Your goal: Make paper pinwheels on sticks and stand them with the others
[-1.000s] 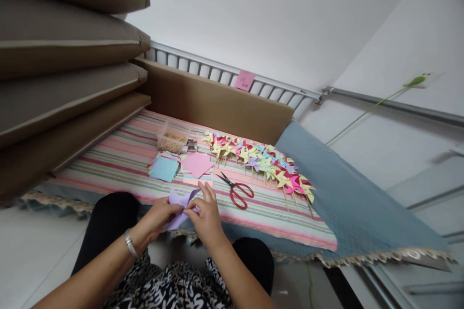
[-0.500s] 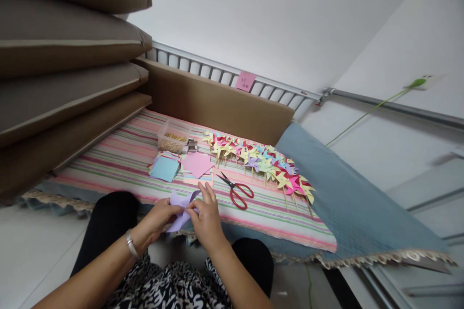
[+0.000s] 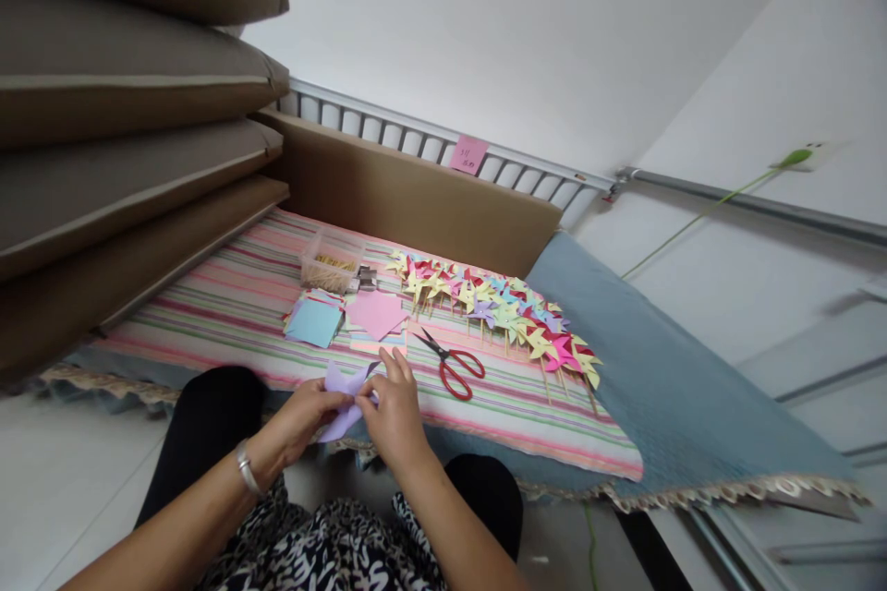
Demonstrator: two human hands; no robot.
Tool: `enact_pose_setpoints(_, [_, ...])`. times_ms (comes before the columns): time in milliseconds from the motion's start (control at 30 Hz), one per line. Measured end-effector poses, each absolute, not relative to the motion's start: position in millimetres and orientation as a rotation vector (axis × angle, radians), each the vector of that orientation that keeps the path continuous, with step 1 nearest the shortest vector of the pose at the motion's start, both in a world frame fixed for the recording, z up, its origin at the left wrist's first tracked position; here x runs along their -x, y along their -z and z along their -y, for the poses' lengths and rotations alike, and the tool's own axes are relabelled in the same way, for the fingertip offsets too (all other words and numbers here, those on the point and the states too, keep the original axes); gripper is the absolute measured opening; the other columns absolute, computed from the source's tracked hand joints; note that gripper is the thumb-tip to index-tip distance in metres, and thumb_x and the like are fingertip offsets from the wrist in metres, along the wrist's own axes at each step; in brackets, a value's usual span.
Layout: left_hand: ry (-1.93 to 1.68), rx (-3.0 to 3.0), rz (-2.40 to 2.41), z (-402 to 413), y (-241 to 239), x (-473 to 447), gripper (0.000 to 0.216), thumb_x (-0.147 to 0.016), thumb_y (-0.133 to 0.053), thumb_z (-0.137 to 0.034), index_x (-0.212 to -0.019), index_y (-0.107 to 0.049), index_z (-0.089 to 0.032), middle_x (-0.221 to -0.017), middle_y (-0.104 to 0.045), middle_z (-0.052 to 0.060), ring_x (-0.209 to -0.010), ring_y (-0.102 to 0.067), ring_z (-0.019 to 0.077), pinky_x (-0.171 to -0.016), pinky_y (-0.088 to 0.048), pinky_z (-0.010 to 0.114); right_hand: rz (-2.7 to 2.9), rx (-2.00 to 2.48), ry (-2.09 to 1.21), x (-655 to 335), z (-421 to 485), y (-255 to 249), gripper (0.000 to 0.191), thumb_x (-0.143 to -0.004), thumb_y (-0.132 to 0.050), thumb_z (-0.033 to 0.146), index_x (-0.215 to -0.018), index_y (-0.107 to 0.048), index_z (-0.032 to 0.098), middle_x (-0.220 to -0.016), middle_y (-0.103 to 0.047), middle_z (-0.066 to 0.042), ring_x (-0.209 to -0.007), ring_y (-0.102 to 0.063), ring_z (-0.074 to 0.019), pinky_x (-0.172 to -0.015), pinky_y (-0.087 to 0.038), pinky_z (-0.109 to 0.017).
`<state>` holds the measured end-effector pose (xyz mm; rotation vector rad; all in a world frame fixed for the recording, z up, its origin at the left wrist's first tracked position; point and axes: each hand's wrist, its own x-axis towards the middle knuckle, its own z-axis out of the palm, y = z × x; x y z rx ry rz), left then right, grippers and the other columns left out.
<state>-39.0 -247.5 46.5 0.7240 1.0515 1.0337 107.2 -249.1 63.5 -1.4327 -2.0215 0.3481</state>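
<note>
A lilac paper piece with folded corners is held over the near edge of the striped cloth. My left hand pinches its left side. My right hand pinches its middle, fingers bent over the folds. Red-handled scissors lie just right of my right hand. Stacks of coloured paper squares, blue and pink, lie beyond my hands.
A long row of finished paper pinwheels on sticks lies across the cloth. A clear box of wooden sticks sits at the back. Brown cushions pile at left; a cardboard panel stands behind. Blue quilt at right.
My fingers have shifted slightly on the lilac paper, folding it a little tighter. Nothing else has moved.
</note>
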Motion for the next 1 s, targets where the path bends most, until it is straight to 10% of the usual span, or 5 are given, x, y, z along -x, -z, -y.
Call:
enact_pose_setpoints(533, [-1.104,-0.627,-0.987,247.9,-57.1,44.1,0.013,-0.057,-0.07,-0.018,-0.069,-0.067,-0.012,-0.059,-0.069,0.003,-0.054,-0.059,0.0156,-0.057,-0.044,0.025,1.541,1.339,-0.672,-111.5,251.6,-72.4,0.034,-0.074,-0.062,0.024,-0.107,-0.057,0.018,-0.126,-0.054,-0.012,-0.123,-0.044,-0.0238,-0.106,-0.029,-0.039])
enact_pose_setpoints(700, [-1.088,-0.684,-0.985,247.8,-49.8,41.4,0.015,-0.059,-0.07,-0.021,-0.071,-0.067,-0.013,-0.062,-0.069,0.003,-0.057,-0.06,0.0168,-0.059,-0.043,0.026,1.177,1.372,-1.352,-116.5,246.9,-64.0,0.033,-0.069,-0.063,0.036,-0.094,-0.062,0.015,-0.089,-0.068,-0.007,-0.082,-0.063,-0.0214,-0.075,-0.048,-0.032])
enact_pose_setpoints(1000, [-1.057,-0.761,-1.005,246.1,-19.7,35.8,0.02,-0.062,-0.071,-0.025,-0.077,-0.069,-0.012,-0.064,-0.069,0.004,-0.061,-0.061,0.0183,-0.062,-0.043,0.028,1.149,1.33,-1.535,-101.1,241.9,-41.8,0.013,-0.056,-0.062,0.026,-0.06,-0.061,0.014,-0.052,-0.053,0.003,-0.049,-0.044,-0.01,-0.051,-0.033,-0.022])
